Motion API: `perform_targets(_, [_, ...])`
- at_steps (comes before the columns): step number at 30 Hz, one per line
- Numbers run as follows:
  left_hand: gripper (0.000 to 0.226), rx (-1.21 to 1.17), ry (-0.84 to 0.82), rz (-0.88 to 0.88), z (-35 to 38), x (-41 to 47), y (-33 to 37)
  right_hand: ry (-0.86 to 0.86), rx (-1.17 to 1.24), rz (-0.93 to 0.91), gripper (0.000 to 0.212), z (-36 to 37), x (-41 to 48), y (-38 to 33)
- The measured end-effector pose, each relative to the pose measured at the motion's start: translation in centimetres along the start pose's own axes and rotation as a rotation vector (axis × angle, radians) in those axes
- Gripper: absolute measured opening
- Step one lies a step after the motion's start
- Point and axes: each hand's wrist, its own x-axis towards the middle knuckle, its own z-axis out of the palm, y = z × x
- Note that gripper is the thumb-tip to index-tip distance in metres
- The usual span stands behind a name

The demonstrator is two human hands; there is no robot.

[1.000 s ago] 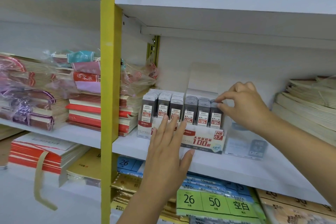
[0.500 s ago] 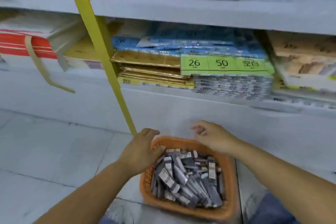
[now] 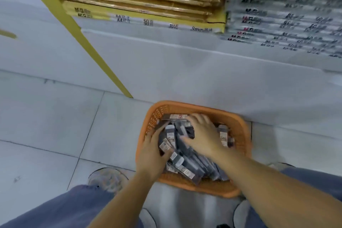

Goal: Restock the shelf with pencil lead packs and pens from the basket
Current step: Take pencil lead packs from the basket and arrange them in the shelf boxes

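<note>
Left hand: I see it curled round a few lead packs at the left side.
Right hand: fingers spread over the pile; grip, I can't tell.
Basket: orange, on the floor, full of packs.

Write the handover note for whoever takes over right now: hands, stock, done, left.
Left hand: inside the orange basket at its left side, fingers among the pencil lead packs; grip unclear.
Right hand: on top of the pile, fingers spread; grip unclear.
Basket sits on the floor before the shelf unit, holding many packs. No pens visible.
Done: cannot judge; the lead display is out of view.
Left: pick packs up, place them on the display, repeat until empty.
</note>
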Motion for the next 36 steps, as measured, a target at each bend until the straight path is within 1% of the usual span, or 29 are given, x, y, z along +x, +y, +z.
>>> perform_targets(2, [0.077, 0.013, -0.001, -0.063, 0.5, 0.3, -0.3, -0.073, -0.051, 0.009, 0.088, 1.3, 1.0, -0.3])
perform_targets(3, [0.076, 0.022, -0.002, -0.083, 0.7, 0.4, -0.5, -0.094, -0.09, 0.026, 0.092, 1.8, 1.3, -0.3])
perform_targets(5, [0.072, 0.018, -0.006, -0.126, 0.9, 0.9, -0.7, -0.111, -0.156, 0.08, 0.094, 2.5, 1.5, 0.3])
perform_targets(7, [0.069, 0.035, -0.027, -0.169, 0.9, 1.7, -0.6, -0.129, -0.139, 0.131, 0.09, 2.7, 1.3, 1.2])
perform_targets(9, [0.07, 0.121, -0.055, -0.178, 1.0, 2.5, -0.4, -0.138, -0.04, 0.163, 0.088, 2.8, 1.0, 1.9])
perform_targets(11, [0.074, 0.165, -0.048, -0.198, 1.4, 3.2, 0.2, -0.145, 0.048, 0.182, 0.084, 2.6, 0.7, 2.4])
perform_targets(14, [0.084, 0.208, -0.015, -0.205, 2.4, 3.8, 1.3, -0.171, 0.183, 0.242, 0.069, 1.8, 0.0, 3.3])
perform_targets(17, [0.083, 0.267, 0.018, -0.192, 3.1, 4.0, 1.6, -0.178, 0.366, 0.29, 0.047, 1.0, -0.9, 4.0])
perform_targets(19, [0.079, 0.259, -0.013, -0.198, 3.3, 4.2, 1.2, -0.196, 0.456, 0.343, 0.045, 0.8, -1.1, 4.2])
perform_targets(21, [0.064, 0.182, -0.064, -0.236, 3.1, 4.4, 0.9, -0.218, 0.552, 0.415, 0.047, 0.6, -1.1, 4.4])
perform_targets(23, [0.042, 0.036, -0.091, -0.298, 2.7, 4.7, 0.6, -0.219, 0.641, 0.475, 0.05, 0.4, -1.2, 4.5])
perform_targets(25, [0.028, -0.079, -0.103, -0.328, 2.3, 5.1, 0.5, -0.201, 0.649, 0.484, 0.048, 0.2, -1.5, 4.5])
perform_targets(28, [0.022, -0.17, -0.109, -0.336, 2.0, 5.1, 0.8, -0.12, 0.636, 0.472, 0.038, -0.2, -2.1, 3.9])
perform_targets(31, [0.015, -0.261, -0.029, -0.331, 1.7, 4.1, 1.5, -0.064, 0.66, 0.455, 0.032, -1.1, -2.8, 3.2])
perform_targets(34, [0.01, -0.382, -0.012, -0.287, 1.0, 2.8, 2.3, -0.042, 0.793, 0.453, 0.022, -2.1, -3.7, 2.4])
perform_targets(36, [0.011, -0.463, -0.013, -0.254, 0.0, 1.8, 3.0, -0.016, 0.882, 0.444, 0.02, -3.3, -4.1, 1.3])
